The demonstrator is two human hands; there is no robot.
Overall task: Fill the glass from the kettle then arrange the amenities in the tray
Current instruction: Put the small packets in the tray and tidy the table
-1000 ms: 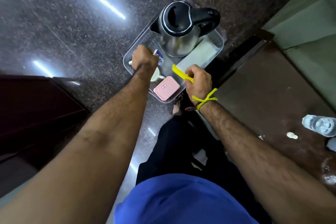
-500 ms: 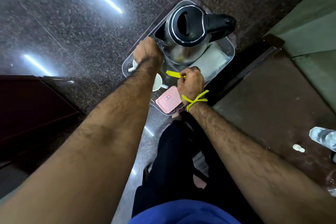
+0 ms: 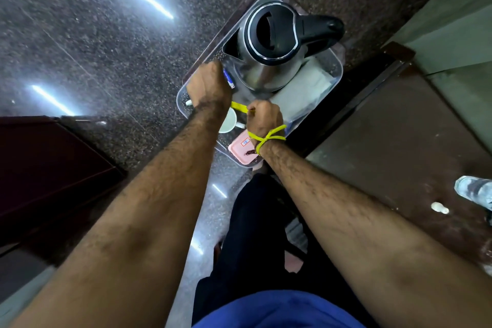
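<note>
A clear plastic tray (image 3: 336, 75) sits on the dark speckled floor. In it stands a steel kettle (image 3: 269, 48) with a black lid and handle. My left hand (image 3: 209, 85) is closed over a small blue-and-white sachet (image 3: 229, 78) by the kettle's base. My right hand (image 3: 265, 118) pinches a thin yellow sachet (image 3: 238, 107) above a white cup (image 3: 229, 122). A pink box (image 3: 243, 150) lies at the tray's near end, partly under my right wrist. A folded white cloth (image 3: 306, 88) lies to the right of the kettle. No glass is visible.
A dark wooden cabinet (image 3: 48, 168) stands to the left. On the right is a brown table (image 3: 399, 146) with a plastic bottle (image 3: 475, 190) and a small white cap (image 3: 439, 208). My legs in dark trousers (image 3: 253, 221) are just below the tray.
My right hand has moved left and inward over the tray with the yellow sachet, now above the cup. My left hand has stayed near the kettle's base with the blue sachet.
</note>
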